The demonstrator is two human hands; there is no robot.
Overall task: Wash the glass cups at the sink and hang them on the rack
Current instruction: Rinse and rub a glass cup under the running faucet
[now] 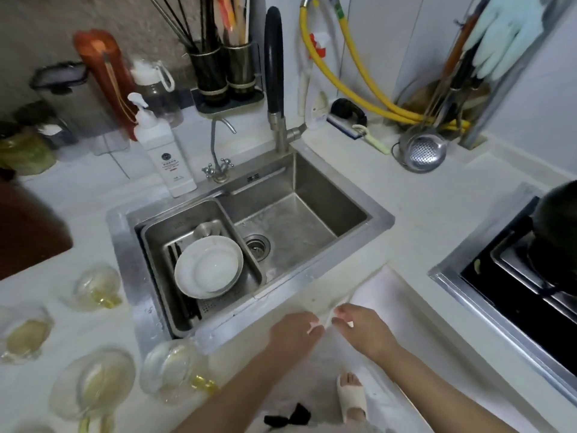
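Observation:
Several glass cups with yellow handles stand on the white counter left of the sink: one (98, 287) near the sink's left rim, one (25, 334) at the far left, one (93, 382) in front, and one (173, 368) by the sink's front corner. My left hand (296, 332) and my right hand (362, 329) meet over the counter edge in front of the sink (312, 276). Together they pinch a small thin white scrap (324, 320); what it is I cannot tell. Neither hand touches a cup.
A drainer basket in the sink's left half holds white plates (209, 267). The black-hosed faucet (274, 73) stands behind the sink, with a soap bottle (165, 154) to its left. A stove (515, 267) lies on the right, and a metal strainer (424, 151) sits behind it.

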